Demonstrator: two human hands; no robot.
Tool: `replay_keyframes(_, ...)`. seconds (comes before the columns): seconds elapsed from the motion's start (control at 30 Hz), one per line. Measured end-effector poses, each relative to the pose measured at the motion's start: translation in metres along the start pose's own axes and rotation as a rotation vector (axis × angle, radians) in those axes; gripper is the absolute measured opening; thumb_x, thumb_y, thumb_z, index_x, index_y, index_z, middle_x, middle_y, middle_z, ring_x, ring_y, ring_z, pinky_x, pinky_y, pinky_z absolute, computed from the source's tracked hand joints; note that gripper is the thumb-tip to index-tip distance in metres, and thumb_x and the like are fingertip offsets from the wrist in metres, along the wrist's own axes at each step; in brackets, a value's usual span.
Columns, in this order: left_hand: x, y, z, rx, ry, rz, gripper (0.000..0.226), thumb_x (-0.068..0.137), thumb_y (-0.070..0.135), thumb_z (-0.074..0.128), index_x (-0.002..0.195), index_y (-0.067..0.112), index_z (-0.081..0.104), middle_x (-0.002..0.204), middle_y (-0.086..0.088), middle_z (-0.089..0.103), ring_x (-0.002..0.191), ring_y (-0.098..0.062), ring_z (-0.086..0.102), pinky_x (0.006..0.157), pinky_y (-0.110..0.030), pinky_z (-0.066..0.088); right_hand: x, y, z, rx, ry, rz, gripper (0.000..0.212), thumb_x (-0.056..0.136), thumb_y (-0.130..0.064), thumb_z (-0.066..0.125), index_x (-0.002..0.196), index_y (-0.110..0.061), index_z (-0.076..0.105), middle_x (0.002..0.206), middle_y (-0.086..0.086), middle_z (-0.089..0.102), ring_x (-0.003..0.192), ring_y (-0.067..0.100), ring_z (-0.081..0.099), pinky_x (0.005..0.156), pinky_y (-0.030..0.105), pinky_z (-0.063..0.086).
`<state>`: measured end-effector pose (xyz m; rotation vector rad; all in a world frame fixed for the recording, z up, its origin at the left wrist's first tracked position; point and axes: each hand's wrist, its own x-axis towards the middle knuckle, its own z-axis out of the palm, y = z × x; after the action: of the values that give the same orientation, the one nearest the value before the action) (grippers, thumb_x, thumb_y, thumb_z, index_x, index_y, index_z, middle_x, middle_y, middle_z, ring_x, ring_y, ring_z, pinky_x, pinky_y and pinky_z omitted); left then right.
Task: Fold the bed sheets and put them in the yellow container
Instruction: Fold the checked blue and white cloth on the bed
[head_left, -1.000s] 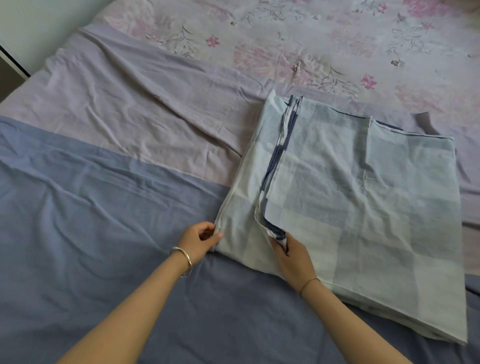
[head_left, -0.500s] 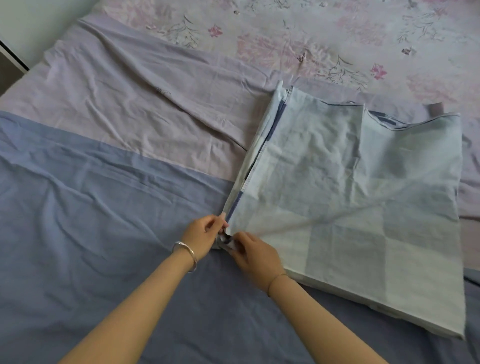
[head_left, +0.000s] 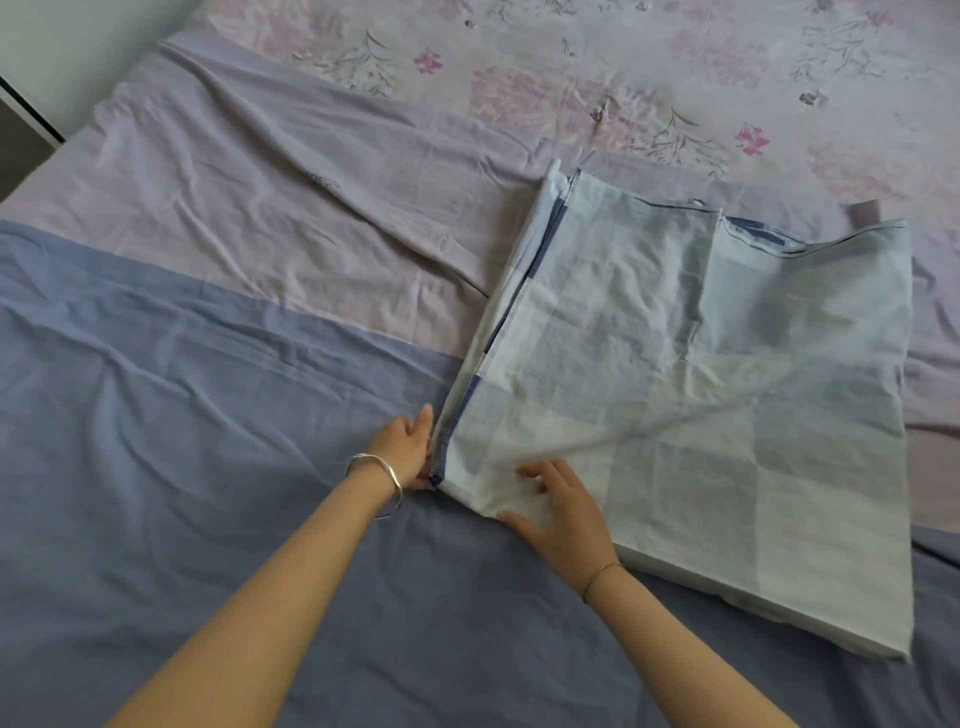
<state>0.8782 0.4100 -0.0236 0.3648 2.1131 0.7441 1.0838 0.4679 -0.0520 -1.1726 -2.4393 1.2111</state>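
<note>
A pale blue checked bed sheet (head_left: 717, 374) lies folded into a rough square on the right half of the bed, its layered edges along the left side. My left hand (head_left: 408, 449) lies against the near left corner of the sheet, fingers straight along the stacked edge. My right hand (head_left: 558, 506) presses flat on the top layer near that corner, fingers spread. No yellow container is in view.
The bed is covered by a blue and lilac sheet (head_left: 218, 395), with a floral pink cover (head_left: 649, 78) at the far side. A wall and a dark floor gap (head_left: 21, 140) show at the far left.
The top layer has been drawn left to line up with the stacked left edge. My right hand let go of the corner and now lies flat on the sheet; my left hand straightened.
</note>
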Motion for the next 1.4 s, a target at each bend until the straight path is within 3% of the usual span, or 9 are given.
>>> replay_keyframes(0.13,-0.018,-0.004,-0.015,-0.091,-0.124,-0.135,0.065,0.097,0.054,0.020,0.076,0.004,0.055,0.067,-0.012,0.061,0.049,-0.022,0.056,0.043,-0.026,0.048,0.003,-0.013,0.016,-0.227,-0.082,-0.119,0.049,0.068,-0.047,0.076,0.104,-0.019,0.057,0.105,-0.005,0.054,0.095,0.016,0.050,0.078,0.028,0.039)
replay_keyframes(0.33,-0.025,-0.006,-0.014,0.062,-0.289,-0.242,0.075,0.094,0.061,0.015,0.115,0.000,0.052,0.093,-0.014,0.067,0.070,-0.023,0.064,0.056,-0.029,0.050,0.017,-0.029,0.023,-0.395,-0.127,-0.105,0.017,0.091,-0.025,0.056,0.093,-0.009,0.058,0.099,0.007,0.059,0.093,0.024,0.054,0.066,0.029,0.031)
replay_keyframes(0.53,-0.021,0.005,-0.010,-0.065,-0.394,-0.253,0.086,0.088,0.070,0.012,0.114,0.000,0.056,0.088,-0.012,0.069,0.076,-0.024,0.069,0.063,-0.029,0.055,0.004,-0.025,-0.005,0.039,0.158,-0.056,0.012,0.090,-0.022,0.062,0.080,-0.017,0.056,0.074,-0.009,0.053,0.070,0.005,0.048,0.064,0.012,0.039)
replay_keyframes(0.7,-0.008,0.021,0.003,-0.335,-0.408,-0.217,0.073,0.080,0.076,0.036,0.109,0.015,0.066,0.101,-0.010,0.070,0.095,-0.026,0.067,0.079,-0.037,0.056,-0.003,-0.028,-0.005,-0.021,0.082,-0.239,0.024,0.086,-0.040,0.049,0.079,-0.018,0.055,0.075,-0.009,0.052,0.068,0.006,0.045,0.062,0.019,0.040)
replay_keyframes(0.77,0.002,0.023,0.012,-0.261,-0.276,-0.129,0.055,0.083,0.060,0.054,0.104,0.011,0.068,0.098,-0.008,0.069,0.093,-0.024,0.064,0.087,-0.036,0.052,-0.004,-0.015,-0.001,-0.218,0.038,-0.296,0.020,0.081,-0.040,0.057,0.082,-0.021,0.051,0.078,-0.011,0.050,0.068,0.006,0.043,0.063,0.018,0.038)
replay_keyframes(0.87,0.006,0.026,0.022,-0.102,-0.084,0.113,0.029,0.091,0.030,0.059,0.073,0.007,0.060,0.069,-0.008,0.051,0.066,-0.019,0.046,0.056,-0.021,0.039,-0.006,0.012,-0.004,-0.465,0.046,-0.291,0.029,0.070,-0.034,0.064,0.087,-0.024,0.043,0.080,-0.009,0.050,0.067,0.010,0.046,0.063,0.018,0.037)
replay_keyframes(1.03,-0.001,0.030,0.006,0.029,0.215,0.663,0.027,0.092,0.024,0.058,0.074,0.005,0.063,0.050,-0.005,0.051,0.047,-0.007,0.041,0.046,-0.020,0.029,0.004,0.020,-0.026,-0.399,0.100,-0.425,0.016,0.078,-0.026,0.049,0.077,-0.024,0.034,0.067,-0.007,0.048,0.061,0.010,0.039,0.053,0.022,0.028)
replay_keyframes(1.27,0.032,-0.014,0.003,0.040,0.063,0.346,0.035,0.090,0.020,0.060,0.060,0.009,0.044,0.037,0.007,0.031,0.040,-0.007,0.028,0.047,-0.023,0.024,0.030,0.012,-0.029,-0.340,-0.400,-0.118,0.021,0.088,-0.041,0.056,0.077,-0.024,0.050,0.074,-0.010,0.055,0.069,0.011,0.052,0.062,0.022,0.035)
replay_keyframes(1.4,0.049,0.014,-0.001,-0.037,-0.072,0.308,0.023,0.089,0.023,0.062,0.073,0.006,0.060,0.057,0.008,0.052,0.055,-0.002,0.041,0.050,-0.013,0.031,0.052,0.000,-0.048,-0.194,-0.299,-0.104,0.022,0.089,-0.044,0.057,0.073,-0.031,0.050,0.066,-0.017,0.050,0.061,0.001,0.046,0.062,0.018,0.038)
